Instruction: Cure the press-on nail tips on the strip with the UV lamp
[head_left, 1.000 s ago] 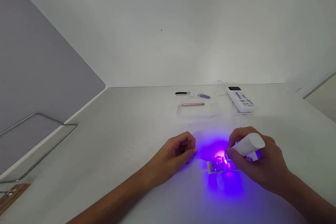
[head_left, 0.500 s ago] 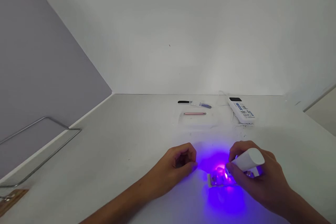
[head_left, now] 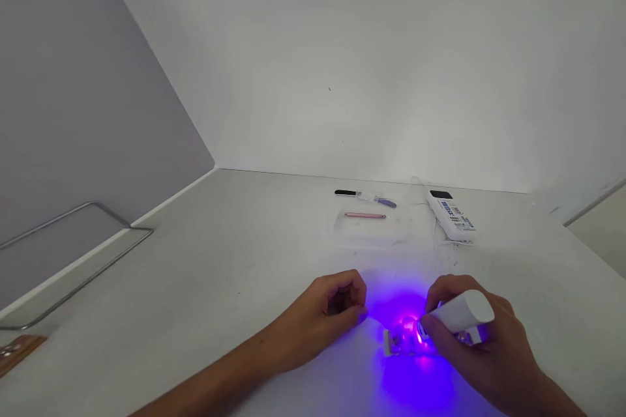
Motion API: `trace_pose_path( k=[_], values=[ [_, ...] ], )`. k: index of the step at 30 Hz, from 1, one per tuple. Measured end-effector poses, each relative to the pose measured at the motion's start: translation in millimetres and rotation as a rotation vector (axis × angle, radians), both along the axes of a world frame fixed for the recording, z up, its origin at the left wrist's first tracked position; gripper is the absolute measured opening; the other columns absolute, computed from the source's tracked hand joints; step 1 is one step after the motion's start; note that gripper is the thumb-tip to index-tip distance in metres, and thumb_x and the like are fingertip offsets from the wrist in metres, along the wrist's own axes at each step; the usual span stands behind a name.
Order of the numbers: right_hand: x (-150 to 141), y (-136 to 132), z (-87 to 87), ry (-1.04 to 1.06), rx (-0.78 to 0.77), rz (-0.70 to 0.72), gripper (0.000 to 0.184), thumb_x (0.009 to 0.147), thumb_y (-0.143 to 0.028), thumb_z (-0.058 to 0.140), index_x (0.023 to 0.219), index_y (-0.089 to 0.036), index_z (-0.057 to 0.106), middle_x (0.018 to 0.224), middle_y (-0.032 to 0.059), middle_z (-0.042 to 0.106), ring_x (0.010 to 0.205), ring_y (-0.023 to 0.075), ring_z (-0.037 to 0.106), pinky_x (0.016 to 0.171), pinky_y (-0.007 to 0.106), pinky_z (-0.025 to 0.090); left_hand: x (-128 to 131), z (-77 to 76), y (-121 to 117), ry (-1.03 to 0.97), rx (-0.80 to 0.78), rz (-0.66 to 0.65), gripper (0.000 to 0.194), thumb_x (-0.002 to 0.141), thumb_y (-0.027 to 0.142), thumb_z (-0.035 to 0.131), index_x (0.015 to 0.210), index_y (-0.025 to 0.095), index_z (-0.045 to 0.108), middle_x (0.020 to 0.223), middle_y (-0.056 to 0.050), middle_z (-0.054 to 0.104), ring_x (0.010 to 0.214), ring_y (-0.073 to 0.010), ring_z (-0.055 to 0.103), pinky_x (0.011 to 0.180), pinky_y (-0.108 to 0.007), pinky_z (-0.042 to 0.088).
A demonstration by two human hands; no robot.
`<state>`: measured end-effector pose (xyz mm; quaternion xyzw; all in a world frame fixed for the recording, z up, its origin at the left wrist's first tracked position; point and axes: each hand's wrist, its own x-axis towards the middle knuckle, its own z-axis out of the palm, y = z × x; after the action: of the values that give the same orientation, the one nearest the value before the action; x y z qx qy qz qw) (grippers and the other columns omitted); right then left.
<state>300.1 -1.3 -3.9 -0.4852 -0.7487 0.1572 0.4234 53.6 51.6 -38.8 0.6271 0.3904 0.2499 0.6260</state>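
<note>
My right hand [head_left: 493,348] grips a small white UV lamp [head_left: 464,313], held tilted with its head down and left. Violet light from it falls on a low pale strip [head_left: 388,343] lying on the table. Small shiny pieces sit along that strip, but the glare hides what they are, and my right hand covers its right end in part. To the left of the glow rests my left hand [head_left: 327,316], its fingers curled in and the thumb close to the fingertips. I see nothing held in it.
Behind the hands, a pink pen-like stick [head_left: 365,215] lies on a clear film or tray. Beyond it are a black-handled tool [head_left: 346,193] and a bluish-grey piece [head_left: 386,202]. A white power bank [head_left: 450,216] with a cable stands right. A metal wire frame [head_left: 92,272] is at left.
The view has shifted and tilted slightly, so everything sits lower in it. Both hands keep nearly the same pose, and the lamp stays lit over the strip.
</note>
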Motion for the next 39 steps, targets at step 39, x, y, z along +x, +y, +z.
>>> trace_pose_path(
  k=[39],
  values=[
    [1.5,-1.6,3.0,-0.031,-0.008,-0.013,0.006,0.090,-0.026,0.066,0.088,-0.025,0.060,0.070,-0.0040,0.069,0.049,0.0116,0.064,0.041,0.020,0.050,-0.7,1.6,-0.5,0.017,0.000,-0.017,0.012,0.085,0.027,0.063,0.082,0.020,0.053,0.071,0.005,0.046,0.064,-0.0121,0.037,0.059,-0.026,0.031]
  ],
)
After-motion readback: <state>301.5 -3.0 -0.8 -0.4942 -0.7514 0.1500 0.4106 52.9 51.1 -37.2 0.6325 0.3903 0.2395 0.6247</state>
